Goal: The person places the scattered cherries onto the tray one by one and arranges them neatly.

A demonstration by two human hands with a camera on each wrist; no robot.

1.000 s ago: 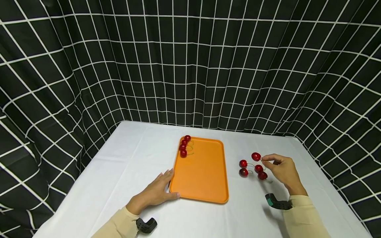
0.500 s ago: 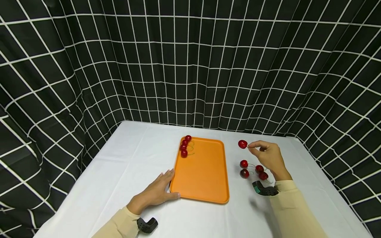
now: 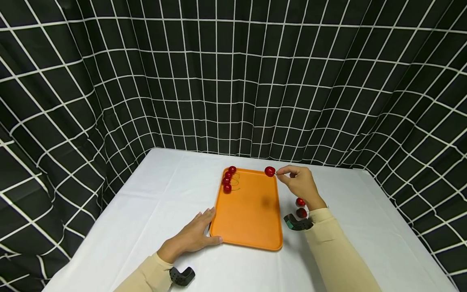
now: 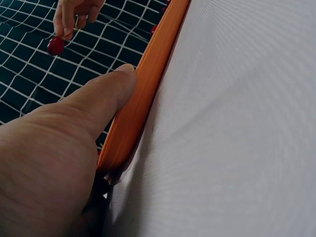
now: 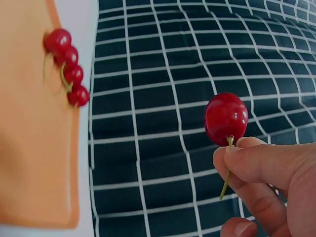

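Note:
My right hand point(image 3: 300, 184) pinches a red cherry point(image 5: 226, 117) by its green stem point(image 5: 227, 177) between thumb and forefinger. In the head view that cherry appears over the far right corner of the orange tray point(image 3: 251, 219), and its shadow falls on the tray. Several cherries point(image 3: 227, 181) sit in a row along the tray's far left edge, stems pointing right. My left hand point(image 3: 193, 233) lies at the tray's near left corner with fingers extended. Its thumb point(image 4: 106, 91) touches the tray's rim point(image 4: 148, 74).
Two cherries point(image 3: 300, 207) show on the white tablecloth point(image 3: 175, 182) right of the tray, partly behind my right forearm, which hides the cloth beyond. A dark curtain with a white grid point(image 3: 237, 81) stands behind and at both sides of the table.
My right hand has lifted the cherry from beside the loose ones and carried it left to the tray's far right corner. The left hand stays at the tray's corner.

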